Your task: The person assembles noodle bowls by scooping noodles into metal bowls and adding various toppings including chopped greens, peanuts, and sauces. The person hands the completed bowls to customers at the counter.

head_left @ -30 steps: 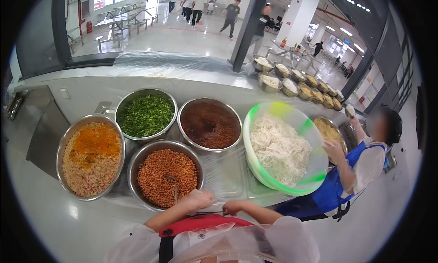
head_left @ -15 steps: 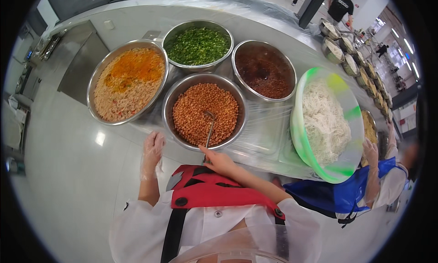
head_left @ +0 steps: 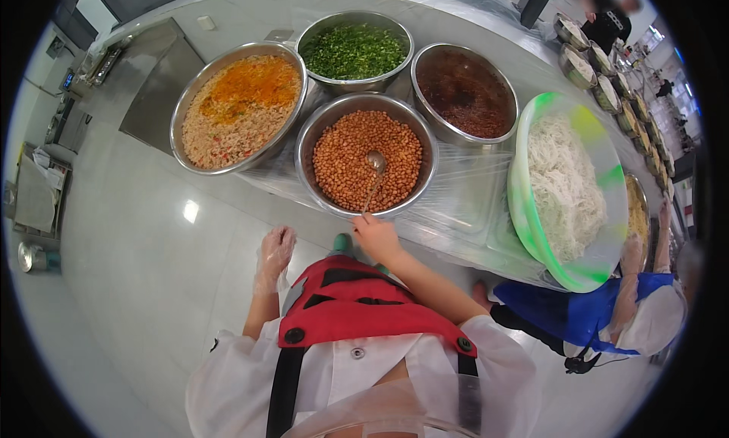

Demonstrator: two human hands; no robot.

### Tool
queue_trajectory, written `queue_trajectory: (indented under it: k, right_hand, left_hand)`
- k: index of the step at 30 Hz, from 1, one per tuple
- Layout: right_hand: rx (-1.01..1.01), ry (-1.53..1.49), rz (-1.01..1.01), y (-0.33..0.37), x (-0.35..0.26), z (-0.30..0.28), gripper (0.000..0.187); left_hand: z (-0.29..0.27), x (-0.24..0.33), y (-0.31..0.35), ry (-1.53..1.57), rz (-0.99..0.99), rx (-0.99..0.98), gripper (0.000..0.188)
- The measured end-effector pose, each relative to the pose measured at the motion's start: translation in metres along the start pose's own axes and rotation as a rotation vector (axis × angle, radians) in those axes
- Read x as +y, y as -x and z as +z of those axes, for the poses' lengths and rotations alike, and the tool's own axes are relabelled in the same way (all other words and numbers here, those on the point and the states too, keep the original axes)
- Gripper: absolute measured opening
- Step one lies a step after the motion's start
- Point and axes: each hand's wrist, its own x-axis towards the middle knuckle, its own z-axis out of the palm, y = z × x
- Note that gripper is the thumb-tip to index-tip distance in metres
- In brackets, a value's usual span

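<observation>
My right hand [head_left: 377,237], bare, pinches the handle end of a long metal spoon [head_left: 376,162] at the near rim of a steel bowl [head_left: 302,168]. The spoon's head rests on the small reddish-brown nuts or beans [head_left: 345,157] that fill this bowl. My left hand [head_left: 277,250], in a clear plastic glove, hangs over the floor in front of the table, with its fingers loosely curled and nothing seen in them. Behind the bowl stand a steel bowl of chopped greens [head_left: 355,51] and one of dark red-brown sauce [head_left: 463,92].
At the left is a steel bowl of pale mince with orange powder [head_left: 243,111]. A green-and-white basin [head_left: 524,233] of white noodles [head_left: 562,187] stands right. Clear film covers the table [head_left: 456,187]. A person in a blue apron [head_left: 554,305] works at the right; several filled bowls [head_left: 607,92] line the back.
The view has shifted, so the table sits higher and further right. The spoon's head has turned up to show more of its round bowl, and my right hand's pointing finger has curled in.
</observation>
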Motion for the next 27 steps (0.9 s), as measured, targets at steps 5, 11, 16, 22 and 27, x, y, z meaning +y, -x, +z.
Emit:
queue_trajectory:
  k: [5, 11, 16, 22, 27]
  right_hand:
    - [0.19, -0.157, 0.272, -0.021, 0.021, -0.017, 0.014]
    - [0.364, -0.431, 0.586, -0.063, 0.047, -0.01, 0.013]
    - [0.331, -0.165, 0.463, -0.083, 0.044, -0.027, 0.012]
    - [0.19, 0.202, 0.258, -0.068, 0.024, -0.042, 0.02]
    - [0.323, 0.106, 0.354, -0.07, 0.005, -0.045, 0.016]
  left_hand:
    - [0.003, 0.015, -0.036, 0.07, 0.088, -0.049, 0.02]
    - [-0.015, 0.012, -0.095, 0.044, 0.245, -0.176, 0.02]
    - [-0.03, 0.011, -0.141, 0.078, 0.334, -0.251, 0.019]
    - [-0.027, 0.029, -0.183, 0.03, 0.478, -0.35, 0.018]
    - [-0.028, 0.041, -0.203, 0.107, 0.539, -0.473, 0.019]
